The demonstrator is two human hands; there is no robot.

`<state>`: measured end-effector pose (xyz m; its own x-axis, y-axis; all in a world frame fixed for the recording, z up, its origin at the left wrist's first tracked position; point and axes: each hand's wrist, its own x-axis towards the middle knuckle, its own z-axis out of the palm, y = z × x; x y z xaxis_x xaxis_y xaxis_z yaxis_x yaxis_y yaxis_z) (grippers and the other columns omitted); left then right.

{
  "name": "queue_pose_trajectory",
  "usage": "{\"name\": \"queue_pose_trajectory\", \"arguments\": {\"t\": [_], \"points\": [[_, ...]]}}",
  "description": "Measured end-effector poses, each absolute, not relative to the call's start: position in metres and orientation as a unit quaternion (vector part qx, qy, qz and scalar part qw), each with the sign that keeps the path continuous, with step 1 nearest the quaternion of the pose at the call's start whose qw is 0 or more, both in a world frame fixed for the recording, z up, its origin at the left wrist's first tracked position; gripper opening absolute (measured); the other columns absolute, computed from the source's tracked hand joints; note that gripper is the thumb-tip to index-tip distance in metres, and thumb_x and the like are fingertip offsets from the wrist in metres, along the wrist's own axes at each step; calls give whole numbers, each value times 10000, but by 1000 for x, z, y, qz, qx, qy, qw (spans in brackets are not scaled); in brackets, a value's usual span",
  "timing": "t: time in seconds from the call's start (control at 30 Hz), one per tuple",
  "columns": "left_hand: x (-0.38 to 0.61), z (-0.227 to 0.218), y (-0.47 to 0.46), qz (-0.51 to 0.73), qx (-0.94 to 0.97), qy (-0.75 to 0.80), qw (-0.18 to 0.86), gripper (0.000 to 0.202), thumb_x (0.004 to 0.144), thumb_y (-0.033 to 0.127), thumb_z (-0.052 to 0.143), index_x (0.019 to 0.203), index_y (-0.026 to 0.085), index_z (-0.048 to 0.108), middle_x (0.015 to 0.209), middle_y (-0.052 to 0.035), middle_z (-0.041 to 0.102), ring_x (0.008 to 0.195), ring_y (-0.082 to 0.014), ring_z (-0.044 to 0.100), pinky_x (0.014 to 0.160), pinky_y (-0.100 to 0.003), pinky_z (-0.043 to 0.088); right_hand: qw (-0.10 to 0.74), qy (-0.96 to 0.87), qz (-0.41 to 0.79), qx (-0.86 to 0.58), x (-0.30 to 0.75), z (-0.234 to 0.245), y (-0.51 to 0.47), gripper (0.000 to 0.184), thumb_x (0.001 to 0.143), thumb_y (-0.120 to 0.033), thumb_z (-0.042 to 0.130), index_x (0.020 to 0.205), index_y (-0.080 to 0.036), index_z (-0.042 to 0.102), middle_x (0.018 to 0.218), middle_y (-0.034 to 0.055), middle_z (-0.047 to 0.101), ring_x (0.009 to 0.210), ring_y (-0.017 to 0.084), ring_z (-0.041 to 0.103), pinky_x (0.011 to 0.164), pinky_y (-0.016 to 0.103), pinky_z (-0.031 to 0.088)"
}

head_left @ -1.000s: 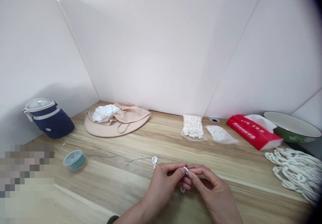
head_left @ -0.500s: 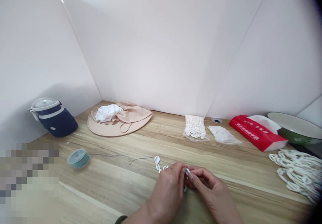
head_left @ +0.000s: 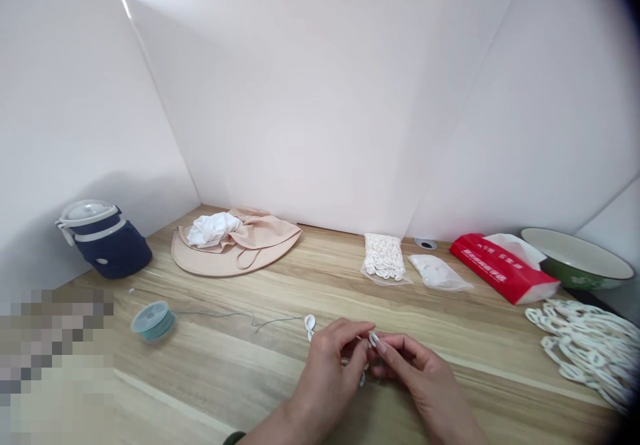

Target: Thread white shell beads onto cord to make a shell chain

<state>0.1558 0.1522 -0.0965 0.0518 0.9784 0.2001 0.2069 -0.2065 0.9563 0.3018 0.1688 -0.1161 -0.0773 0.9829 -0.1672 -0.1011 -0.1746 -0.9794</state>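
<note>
Both of my hands meet over the near part of the wooden table. My right hand (head_left: 423,375) pinches a small white cowrie shell (head_left: 373,339) between thumb and fingers. Close against it, my left hand (head_left: 327,365) has its thumb and forefinger bent together; what they grip is too small to make out. A strand of white shells (head_left: 310,325) comes out from behind my left hand, and a few more shells show under the fingers. From the strand's end a thin dark thread (head_left: 225,314) runs left to a spool of teal thread (head_left: 154,321).
At the back lie a beige sun hat (head_left: 200,265) with white cloth (head_left: 214,229), a bag of shells (head_left: 384,258), a smaller clear bag (head_left: 437,273) and a red tissue pack (head_left: 500,268). A navy jar (head_left: 110,245) stands left; a green bowl (head_left: 580,273) and shell strands (head_left: 590,345) are right.
My left thumb has drawn down from its forefinger, opening a small gap beside the shell. My right hand keeps its pinch. The camera view has shifted slightly.
</note>
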Motion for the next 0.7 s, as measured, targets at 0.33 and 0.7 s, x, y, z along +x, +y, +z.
{"name": "queue_pose_trajectory", "arguments": {"t": [0.33, 0.7], "points": [[156, -104, 159, 484, 567, 502, 439, 146, 795, 220, 599, 844, 164, 724, 836, -76, 677, 746, -188, 644, 656, -246, 490, 443, -417, 658, -444, 307, -119, 173, 287, 705, -445, 727, 776, -170, 764, 763, 52, 729, 714, 210, 685, 691, 301, 559], [157, -108, 164, 496, 482, 499, 522, 115, 694, 224, 649, 764, 141, 687, 634, -27, 667, 570, -154, 595, 541, -236, 455, 448, -498, 600, -438, 313, -109, 177, 357, 736, -457, 684, 942, -165, 688, 935, 103, 731, 855, 280, 702, 781, 441, 561]]}}
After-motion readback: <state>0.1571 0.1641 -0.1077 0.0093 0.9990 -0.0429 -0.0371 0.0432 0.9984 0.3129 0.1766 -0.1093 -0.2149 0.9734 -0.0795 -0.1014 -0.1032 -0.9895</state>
